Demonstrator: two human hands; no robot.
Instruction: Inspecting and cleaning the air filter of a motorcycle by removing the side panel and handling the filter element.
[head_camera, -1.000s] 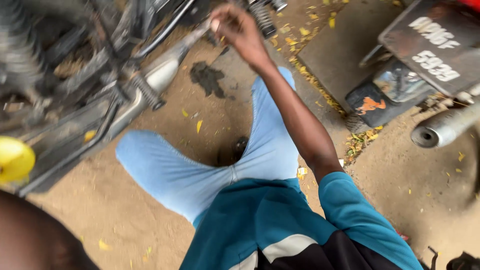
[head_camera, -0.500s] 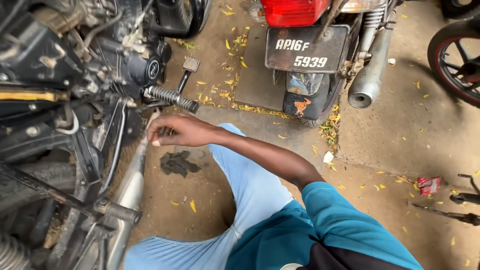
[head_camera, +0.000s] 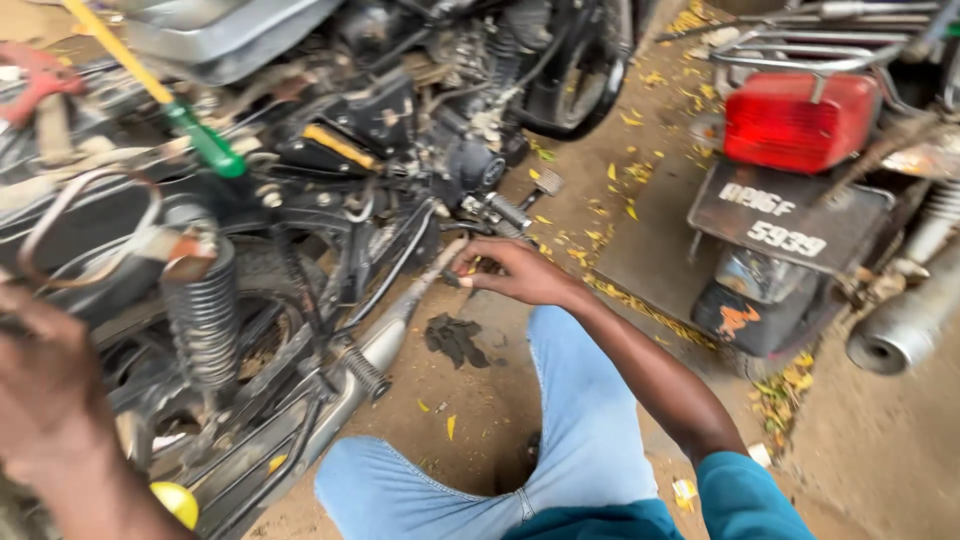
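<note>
While the right hand (head_camera: 515, 272) reaches forward over the bent knee in pale jeans (head_camera: 560, 440), its fingers are curled around something small and dark at the forward end of the exhaust pipe (head_camera: 400, 320), just below the motorcycle's (head_camera: 300, 200) footpeg (head_camera: 505, 212). What exactly sits between the fingertips is too small and blurred to name; it looks like a fastener or a short tool at the pipe's joint. The grip is closed and pinching, thumb against forefingers.

Doing this well, as I judge it, calls for keeping the wrist in line with the pipe so that the pinch turns squarely rather than at a slant, and for bracing the forearm against the knee beneath it. The footpeg stands just above the knuckles and could catch them if the hand slips upward.

Below the grip on the dirt ground (head_camera: 500, 400) lies a dark rag (head_camera: 455, 340), near enough to wipe oily fingers. The left hand (head_camera: 50, 400) is at the near left edge, blurred, close to the rear spring (head_camera: 205, 315); I cannot tell whether it holds anything. Off to the right of the grip stands a second motorcycle with a red tail light (head_camera: 800, 120), well apart.
</note>
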